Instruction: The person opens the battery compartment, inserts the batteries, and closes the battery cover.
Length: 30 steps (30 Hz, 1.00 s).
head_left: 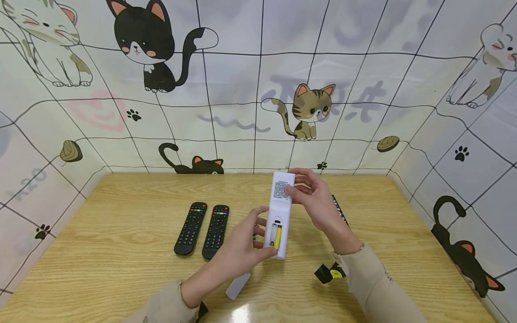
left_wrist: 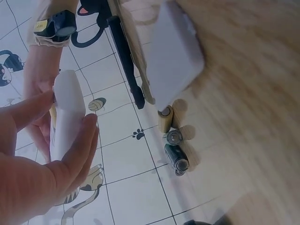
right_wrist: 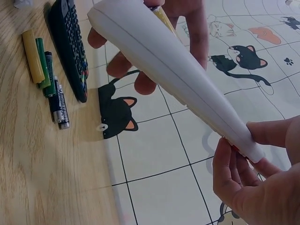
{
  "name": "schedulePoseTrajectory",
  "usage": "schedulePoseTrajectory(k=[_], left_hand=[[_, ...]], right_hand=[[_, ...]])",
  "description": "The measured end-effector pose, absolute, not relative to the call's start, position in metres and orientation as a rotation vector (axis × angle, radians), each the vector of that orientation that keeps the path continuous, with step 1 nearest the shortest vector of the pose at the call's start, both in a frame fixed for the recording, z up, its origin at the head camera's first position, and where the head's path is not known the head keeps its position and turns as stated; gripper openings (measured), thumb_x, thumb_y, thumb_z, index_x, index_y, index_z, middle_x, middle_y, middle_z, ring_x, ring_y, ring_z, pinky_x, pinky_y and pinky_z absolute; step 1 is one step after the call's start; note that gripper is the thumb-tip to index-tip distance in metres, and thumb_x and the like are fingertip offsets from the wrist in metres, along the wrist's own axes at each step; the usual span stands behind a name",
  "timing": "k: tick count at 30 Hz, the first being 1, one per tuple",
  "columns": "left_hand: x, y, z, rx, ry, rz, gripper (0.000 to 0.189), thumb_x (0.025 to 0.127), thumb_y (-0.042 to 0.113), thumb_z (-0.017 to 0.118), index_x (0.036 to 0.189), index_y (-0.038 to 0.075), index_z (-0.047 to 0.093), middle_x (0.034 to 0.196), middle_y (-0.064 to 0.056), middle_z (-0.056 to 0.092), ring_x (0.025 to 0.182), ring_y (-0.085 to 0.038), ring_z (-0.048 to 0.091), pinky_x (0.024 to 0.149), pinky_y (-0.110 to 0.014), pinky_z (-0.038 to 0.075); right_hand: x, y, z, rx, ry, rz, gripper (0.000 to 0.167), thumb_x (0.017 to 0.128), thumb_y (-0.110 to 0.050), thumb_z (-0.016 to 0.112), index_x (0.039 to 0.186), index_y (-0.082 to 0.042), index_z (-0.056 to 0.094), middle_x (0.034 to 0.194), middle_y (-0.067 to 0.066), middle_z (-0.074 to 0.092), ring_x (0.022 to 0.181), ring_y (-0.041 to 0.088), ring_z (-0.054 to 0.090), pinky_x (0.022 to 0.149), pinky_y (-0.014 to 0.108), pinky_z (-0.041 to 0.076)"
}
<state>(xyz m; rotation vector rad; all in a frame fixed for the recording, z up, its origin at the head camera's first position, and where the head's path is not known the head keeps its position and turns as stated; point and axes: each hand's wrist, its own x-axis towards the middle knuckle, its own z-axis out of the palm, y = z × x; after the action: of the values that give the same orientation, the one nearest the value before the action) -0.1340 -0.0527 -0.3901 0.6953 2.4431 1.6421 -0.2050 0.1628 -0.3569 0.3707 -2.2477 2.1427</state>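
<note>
A white remote control (head_left: 286, 211) is held upright above the table, its back towards the head camera. In its uncovered battery compartment, a yellow battery (head_left: 278, 237) lies in the right slot; the left slot looks bare. My left hand (head_left: 242, 242) grips the lower end, thumb near the compartment's bottom edge. The upper end is pinched by my right hand (head_left: 317, 202), with the thumb on the back beside a printed code. On the table below lies the loose white battery cover (head_left: 238, 285). Several loose batteries (right_wrist: 44, 70) lie in a row in the right wrist view.
Two black remotes (head_left: 190, 229) lie side by side left of my hands. Another dark remote (head_left: 340, 210) is partly hidden behind my right wrist. A black wrist device with a yellow label (head_left: 333, 272) sits at my right cuff. A cat-print sheet (head_left: 234, 116) hangs behind the table.
</note>
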Motion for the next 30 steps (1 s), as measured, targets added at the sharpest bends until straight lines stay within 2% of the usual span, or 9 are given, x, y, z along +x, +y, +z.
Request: schedulePoseTrajectory(k=[6,15,30], left_hand=[[-0.1350,-0.0516,-0.3903,0.679,2.399,1.664,0.087,0.085,0.002,0.084,0.155,0.010,0.033,0.120,-0.009,0.060,0.098,-0.018,0.065,0.076,-0.026,0.058],[-0.1355,-0.0522,-0.3917,0.693,2.391,1.675,0.086,0.085,0.000,0.082,0.155,0.010,0.033,0.117,-0.008,0.059,0.095,-0.017,0.064,0.074,-0.027,0.059],[-0.1341,-0.0513,-0.3887,0.677,2.448,1.640,0.086,0.085,0.000,0.082,0.155,0.011,0.033,0.115,-0.003,0.058,0.092,-0.017,0.063,0.072,-0.029,0.058]], right_hand=[[-0.2046,0.1630,-0.3565,0.354,-2.258,2.130,0.045,0.098,-0.001,0.068,0.141,-0.003,0.054,0.123,0.020,0.060,0.094,0.024,0.067,0.078,0.038,0.060],[-0.2047,0.1644,-0.3567,0.329,-2.282,2.127,0.046,0.098,-0.003,0.070,0.141,-0.003,0.053,0.125,0.020,0.061,0.093,0.025,0.067,0.080,0.051,0.060],[-0.2038,0.1656,-0.3573,0.344,-2.273,2.128,0.046,0.098,-0.004,0.069,0.141,-0.004,0.053,0.124,0.021,0.061,0.096,0.026,0.067,0.077,0.048,0.061]])
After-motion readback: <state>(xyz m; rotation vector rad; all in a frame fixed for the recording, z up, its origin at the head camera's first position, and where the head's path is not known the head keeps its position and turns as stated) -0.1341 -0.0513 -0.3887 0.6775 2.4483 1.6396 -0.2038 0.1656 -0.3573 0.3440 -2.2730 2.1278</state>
